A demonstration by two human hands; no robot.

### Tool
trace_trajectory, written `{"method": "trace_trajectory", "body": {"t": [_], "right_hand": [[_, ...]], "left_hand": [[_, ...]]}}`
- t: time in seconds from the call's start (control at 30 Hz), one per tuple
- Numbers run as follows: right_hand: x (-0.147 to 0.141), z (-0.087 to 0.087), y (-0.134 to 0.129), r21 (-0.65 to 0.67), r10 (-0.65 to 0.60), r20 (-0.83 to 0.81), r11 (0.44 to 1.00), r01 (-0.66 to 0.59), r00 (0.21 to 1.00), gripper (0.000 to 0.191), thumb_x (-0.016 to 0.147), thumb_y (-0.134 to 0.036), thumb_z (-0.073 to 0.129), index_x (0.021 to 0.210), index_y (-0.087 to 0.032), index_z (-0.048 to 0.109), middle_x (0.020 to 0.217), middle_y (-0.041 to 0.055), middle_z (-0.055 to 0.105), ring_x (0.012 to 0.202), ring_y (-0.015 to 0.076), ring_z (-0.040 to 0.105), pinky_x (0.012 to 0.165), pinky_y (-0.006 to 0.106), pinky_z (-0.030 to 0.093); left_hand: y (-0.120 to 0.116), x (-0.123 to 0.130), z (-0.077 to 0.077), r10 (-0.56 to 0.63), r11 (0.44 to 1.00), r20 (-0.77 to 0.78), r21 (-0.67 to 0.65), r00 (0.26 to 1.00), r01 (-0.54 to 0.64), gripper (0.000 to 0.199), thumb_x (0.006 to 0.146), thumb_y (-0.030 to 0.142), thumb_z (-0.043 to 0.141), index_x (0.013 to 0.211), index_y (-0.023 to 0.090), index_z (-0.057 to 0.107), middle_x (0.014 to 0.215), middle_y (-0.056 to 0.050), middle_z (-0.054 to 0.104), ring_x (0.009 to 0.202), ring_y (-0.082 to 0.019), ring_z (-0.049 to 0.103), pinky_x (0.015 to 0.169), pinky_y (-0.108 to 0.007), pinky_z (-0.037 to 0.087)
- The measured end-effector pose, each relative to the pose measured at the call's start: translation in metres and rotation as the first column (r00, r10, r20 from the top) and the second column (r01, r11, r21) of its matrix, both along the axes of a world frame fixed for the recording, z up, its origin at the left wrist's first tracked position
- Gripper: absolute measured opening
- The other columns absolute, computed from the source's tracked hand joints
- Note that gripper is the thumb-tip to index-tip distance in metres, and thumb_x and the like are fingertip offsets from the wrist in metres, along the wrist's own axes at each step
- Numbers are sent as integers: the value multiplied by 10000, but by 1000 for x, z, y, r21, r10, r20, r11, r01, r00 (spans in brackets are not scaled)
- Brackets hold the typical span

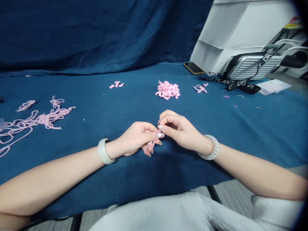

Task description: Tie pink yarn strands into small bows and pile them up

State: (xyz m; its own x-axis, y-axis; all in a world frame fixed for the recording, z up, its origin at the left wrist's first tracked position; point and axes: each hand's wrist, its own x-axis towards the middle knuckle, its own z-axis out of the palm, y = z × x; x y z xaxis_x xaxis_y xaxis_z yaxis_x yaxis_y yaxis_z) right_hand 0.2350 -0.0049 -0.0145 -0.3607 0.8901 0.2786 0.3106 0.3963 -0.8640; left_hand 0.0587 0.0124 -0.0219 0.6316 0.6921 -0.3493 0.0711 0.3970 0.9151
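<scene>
Between my two hands, over the near part of the blue cloth, is a length of pink yarn [149, 145]. My left hand [143, 136] pinches it between thumb and forefinger, and a loop hangs down by the curled lower fingers. My right hand [176, 128] meets the left at the fingertips, its thumb and forefinger closed on the yarn too. The exact shape of the yarn at the fingertips is hidden. Beyond the hands lies a pile of small pink knotted yarn pieces [167, 90].
Loose pink yarn [48, 118] lies tangled at the left. Small pink bits [116, 84] and a looped piece [201, 88] flank the pile. At the back right are a phone [193, 68], a silver case [255, 65] with a black strap, and a white box [231, 29].
</scene>
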Motion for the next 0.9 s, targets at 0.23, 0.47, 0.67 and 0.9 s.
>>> {"method": "trace_trajectory", "body": {"t": [0.23, 0.47, 0.67, 0.9], "right_hand": [[0, 0, 2, -71, -14, -62, 997, 9, 998, 165, 827, -197, 530, 668, -155, 522, 835, 42, 500, 770, 137, 485, 710, 285, 393], [1, 1, 3, -137, -24, -62, 990, 15, 998, 169, 849, -250, 502, 715, -149, 527, 840, 37, 519, 710, 117, 468, 674, 271, 395], [6, 6, 4, -242, -75, -129, 969, 42, 989, 182, 848, -310, 516, 756, -153, 509, 787, 20, 536, 682, 109, 475, 634, 249, 390], [9, 11, 1, -158, -10, 27, 987, 15, 1000, 280, 880, -361, 475, 703, -149, 519, 670, -1, 503, 623, 102, 437, 595, 243, 354]], "left_hand": [[0, 0, -1, 0, 1000, -2, 5, 1000, 0, 274, 676, 340, 751, 655, 105, 611, 456, -2, 606, 328, -88, 522, 325, -174, 453], [0, -1, -2, 5, 1000, 1, 11, 1000, -5, 275, 683, 339, 745, 636, 106, 606, 472, -12, 620, 329, -90, 530, 315, -166, 443], [0, -2, -3, 5, 1000, 23, 20, 1000, -5, 245, 714, 320, 721, 659, 109, 610, 509, -12, 639, 329, -85, 530, 314, -166, 442], [0, -2, -4, 14, 1000, 36, 12, 999, -14, 236, 728, 314, 709, 668, 114, 597, 554, -9, 655, 330, -78, 524, 320, -178, 454]]}}
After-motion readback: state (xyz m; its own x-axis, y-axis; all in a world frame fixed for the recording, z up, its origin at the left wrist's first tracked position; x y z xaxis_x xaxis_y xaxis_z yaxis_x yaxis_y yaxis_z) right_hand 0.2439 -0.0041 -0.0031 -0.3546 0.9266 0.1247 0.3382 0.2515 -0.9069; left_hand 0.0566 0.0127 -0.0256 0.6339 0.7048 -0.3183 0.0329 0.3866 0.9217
